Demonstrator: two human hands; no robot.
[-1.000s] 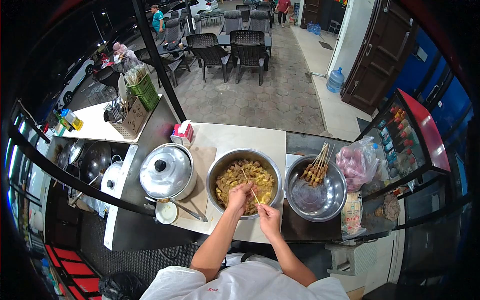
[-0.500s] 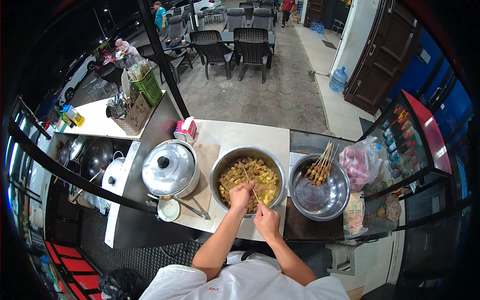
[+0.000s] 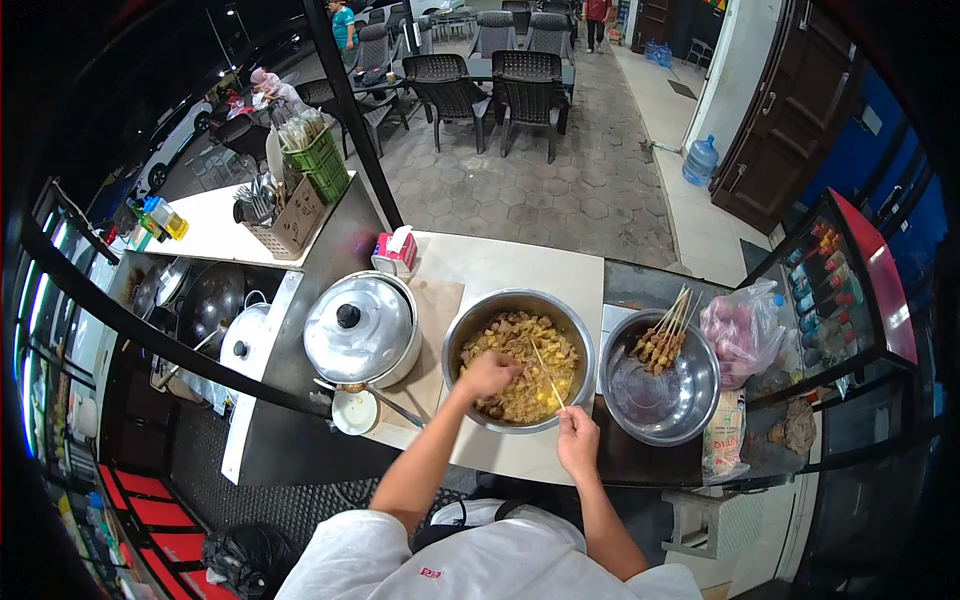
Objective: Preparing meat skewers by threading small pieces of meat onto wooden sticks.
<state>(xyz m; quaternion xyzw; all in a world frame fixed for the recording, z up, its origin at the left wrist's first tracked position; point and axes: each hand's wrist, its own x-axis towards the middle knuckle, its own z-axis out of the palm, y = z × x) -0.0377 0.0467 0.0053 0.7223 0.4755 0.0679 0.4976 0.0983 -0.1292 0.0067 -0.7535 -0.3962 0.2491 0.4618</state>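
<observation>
A wide steel bowl [image 3: 452,345] full of yellow-seasoned meat pieces [image 3: 520,395] stands on the counter before me. My left hand [image 3: 490,374] is inside it at the left, fingers drawn together at the meat; what they pinch, if anything, is hidden. By the bowl's near right rim, my right hand [image 3: 578,440] grips the lower end of a thin wooden skewer [image 3: 549,374]. The skewer slants up and left over the meat, its tip apart from my left hand. To the right, a second steel bowl [image 3: 655,415] holds several finished meat skewers [image 3: 660,345] leaning on its far side.
A lidded pot [image 3: 362,335] stands left of the bowl, with a small white dish [image 3: 355,412] and a ladle handle [image 3: 398,408] before it. A tissue box [image 3: 395,252] sits behind. Rightward are a pink-filled plastic bag [image 3: 738,335] and a glass case [image 3: 835,280].
My left hand has left the skewer and dropped to the meat at the left. My right hand has moved right and down, still holding the skewer. The whole view has shifted slightly.
</observation>
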